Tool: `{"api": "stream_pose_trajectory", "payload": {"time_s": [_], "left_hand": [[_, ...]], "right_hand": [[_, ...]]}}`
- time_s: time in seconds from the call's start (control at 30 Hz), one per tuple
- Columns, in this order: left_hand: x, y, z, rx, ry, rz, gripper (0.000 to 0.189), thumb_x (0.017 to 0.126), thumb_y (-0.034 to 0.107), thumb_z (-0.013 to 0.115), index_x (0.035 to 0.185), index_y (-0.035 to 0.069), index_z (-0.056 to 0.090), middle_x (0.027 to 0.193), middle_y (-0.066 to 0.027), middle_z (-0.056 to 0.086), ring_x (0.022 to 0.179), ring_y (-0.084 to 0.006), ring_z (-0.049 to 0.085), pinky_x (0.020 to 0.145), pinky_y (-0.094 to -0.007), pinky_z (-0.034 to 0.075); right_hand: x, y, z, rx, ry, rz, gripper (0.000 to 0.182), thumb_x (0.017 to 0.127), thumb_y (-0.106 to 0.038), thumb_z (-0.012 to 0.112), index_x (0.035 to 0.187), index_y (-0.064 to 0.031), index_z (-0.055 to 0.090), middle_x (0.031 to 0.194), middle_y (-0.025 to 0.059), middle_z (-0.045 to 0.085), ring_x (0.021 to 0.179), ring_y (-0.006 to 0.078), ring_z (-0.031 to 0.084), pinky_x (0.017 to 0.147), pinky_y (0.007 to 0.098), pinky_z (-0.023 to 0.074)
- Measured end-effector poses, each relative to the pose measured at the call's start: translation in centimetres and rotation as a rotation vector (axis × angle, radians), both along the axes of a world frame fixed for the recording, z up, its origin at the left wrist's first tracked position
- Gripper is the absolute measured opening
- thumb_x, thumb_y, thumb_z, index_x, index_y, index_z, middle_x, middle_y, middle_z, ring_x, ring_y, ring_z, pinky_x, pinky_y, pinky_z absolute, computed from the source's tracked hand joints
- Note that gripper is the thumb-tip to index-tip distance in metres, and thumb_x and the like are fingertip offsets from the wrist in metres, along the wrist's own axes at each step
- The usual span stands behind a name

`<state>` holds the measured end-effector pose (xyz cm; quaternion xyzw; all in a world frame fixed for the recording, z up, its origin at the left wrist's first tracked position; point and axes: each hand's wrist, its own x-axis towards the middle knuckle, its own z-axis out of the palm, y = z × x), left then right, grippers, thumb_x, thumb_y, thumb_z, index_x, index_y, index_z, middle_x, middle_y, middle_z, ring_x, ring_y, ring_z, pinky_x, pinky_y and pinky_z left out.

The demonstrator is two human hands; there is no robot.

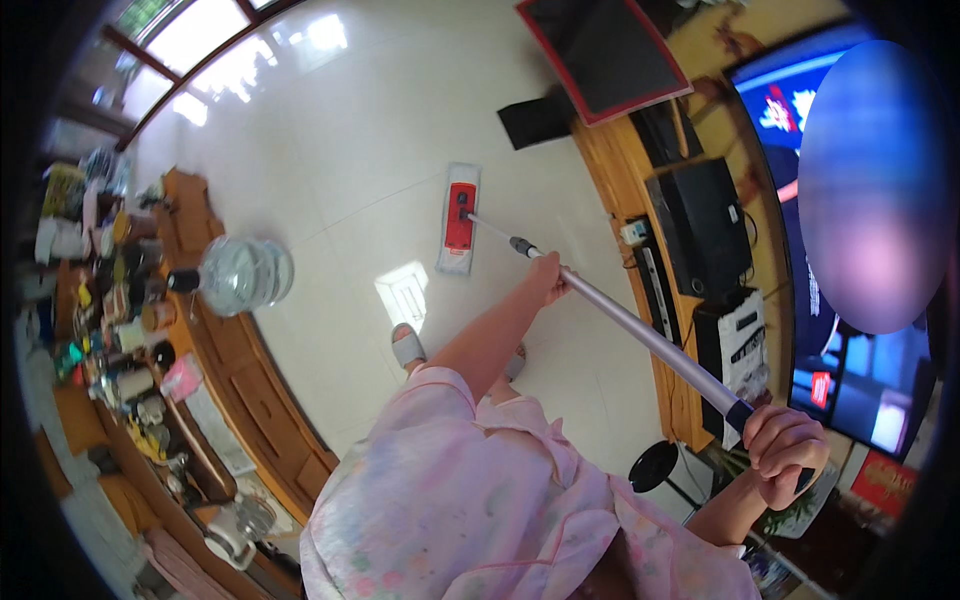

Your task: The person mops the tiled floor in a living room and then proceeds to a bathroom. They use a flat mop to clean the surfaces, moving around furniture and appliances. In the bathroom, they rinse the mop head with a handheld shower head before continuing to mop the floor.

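Note:
A flat mop rests on the glossy pale tiled floor [360,165], its red mop head [460,217] fitted with a grey-white pad [453,264]. The silver telescopic mop pole [645,330] slants from the head up to the lower right. My left hand [551,279] wraps around the pole's lower part, just above a dark locking collar [523,246]. Higher up, my right hand [787,454] grips the dark handle at the pole's end. My feet, in grey slippers [407,343], stand behind the mop head.
On the left runs a wooden table [262,420] crowded with jars and bottles; a large clear water bottle with a pump [247,276] stands at its edge. At right, a wooden TV cabinet [611,187] carries a black speaker box [701,225] below a lit television [825,300]. A red-framed dark panel [604,56] juts out.

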<state>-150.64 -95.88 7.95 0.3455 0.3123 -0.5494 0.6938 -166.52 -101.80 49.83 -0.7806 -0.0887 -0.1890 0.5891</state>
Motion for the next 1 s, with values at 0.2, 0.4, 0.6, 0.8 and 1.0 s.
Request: {"api": "stream_pose_trajectory", "payload": {"time_s": [0.2, 0.4, 0.6, 0.8, 1.0], "left_hand": [[-5.7, -13.4, -1.9, 0.006, -0.056, -0.213, 0.022, 0.09, 0.022, 0.04, 0.092, 0.0, 0.042, 0.082, -0.0121, 0.051, 0.072, -0.0236, 0.059, 0.06, -0.0372, 0.052], [-13.3, -21.2, -2.4, 0.029, -0.146, -0.449, 0.022, 0.089, 0.02, 0.043, 0.093, -0.002, 0.043, 0.078, -0.0144, 0.054, 0.064, -0.0234, 0.057, 0.05, -0.0368, 0.05], [-22.1, -24.5, -2.7, 0.128, -0.195, -0.614, 0.021, 0.088, 0.016, 0.048, 0.094, -0.003, 0.041, 0.076, -0.0162, 0.052, 0.057, -0.0234, 0.054, 0.043, -0.0358, 0.046], [-30.4, -24.7, -1.5, 0.109, -0.118, -0.709, 0.02, 0.085, 0.013, 0.05, 0.093, -0.003, 0.041, 0.078, -0.0168, 0.053, 0.056, -0.0238, 0.054, 0.042, -0.0361, 0.045], [-38.6, -25.0, 0.6, 0.058, -0.015, -0.752, 0.032, 0.082, 0.01, 0.053, 0.103, -0.007, 0.037, 0.084, -0.0197, 0.054, 0.062, -0.027, 0.059, 0.047, -0.037, 0.052]], "right_hand": [[-8.7, -6.9, -2.5, 0.009, -0.029, -0.406, 0.032, 0.09, -0.022, 0.051, 0.063, -0.0062, 0.045, 0.044, -0.0022, 0.041, 0.037, 0.0102, 0.04, 0.044, 0.0264, 0.037], [-17.9, -10.1, -4.5, 0.112, -0.058, -0.843, 0.03, 0.095, -0.023, 0.039, 0.069, -0.0089, 0.037, 0.045, -0.0032, 0.033, 0.041, 0.009, 0.033, 0.052, 0.029, 0.03], [-25.7, -10.3, -4.2, 0.26, -0.048, -1.142, 0.028, 0.094, -0.022, 0.038, 0.068, -0.0129, 0.034, 0.046, -0.005, 0.029, 0.046, 0.0078, 0.034, 0.061, 0.0277, 0.0296], [-31.2, -9.8, -2.0, 0.357, -0.092, -1.291, 0.023, 0.093, -0.015, 0.038, 0.071, -0.0099, 0.037, 0.049, -0.0049, 0.021, 0.05, 0.007, 0.027, 0.063, 0.0255, 0.0281], [-32.9, -10.4, 2.0, 0.258, -0.066, -1.601, 0.024, 0.087, -0.018, 0.04, 0.064, -0.012, 0.043, 0.049, -0.0031, 0.025, 0.046, 0.0113, 0.03, 0.059, 0.0326, 0.0334]]}}
